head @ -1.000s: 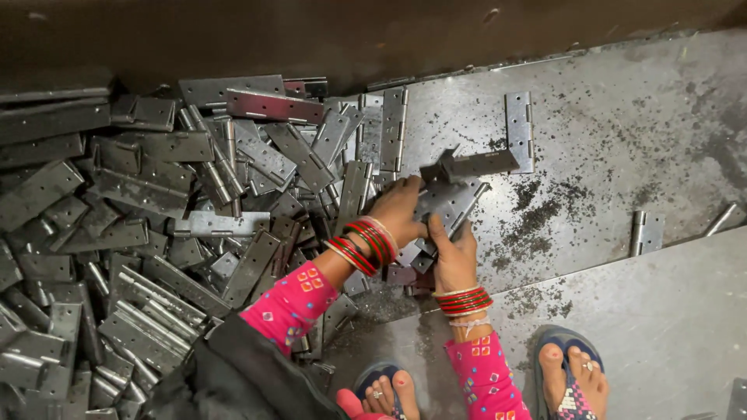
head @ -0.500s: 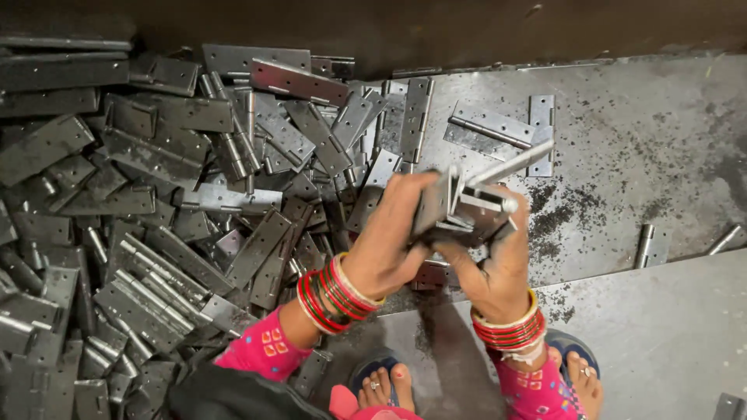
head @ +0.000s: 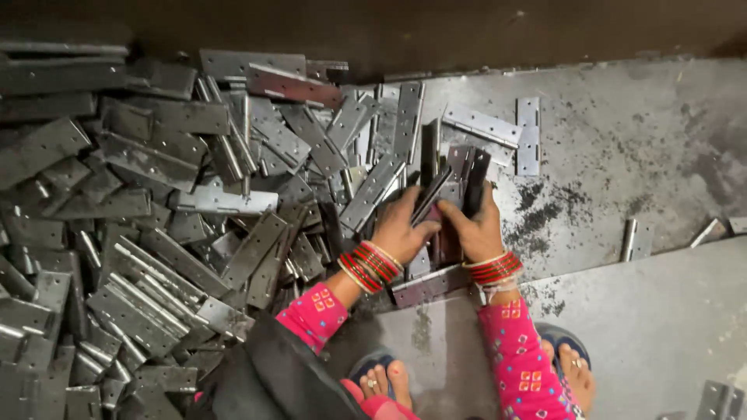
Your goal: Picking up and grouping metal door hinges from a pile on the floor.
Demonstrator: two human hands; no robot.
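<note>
Both hands grip a bundle of grey metal hinges (head: 451,183) standing on edge over the steel floor. My left hand (head: 401,225) clasps the bundle from the left, fingers wrapped round its lower part. On the other side my right hand (head: 476,227) presses against it. Red bangles ring both wrists above pink patterned sleeves. A flat hinge (head: 426,286) lies just below the hands.
A large heap of loose grey hinges (head: 156,225) fills the left half. Two flat hinges (head: 506,132) lie on the scratched metal sheet (head: 622,155) at the right, a small hinge (head: 634,239) near its edge. My sandalled feet (head: 564,362) rest at the bottom.
The bundle of hinges has come down and closer to the floor, and both hands have closed tighter round it. The view has shifted slightly left.
</note>
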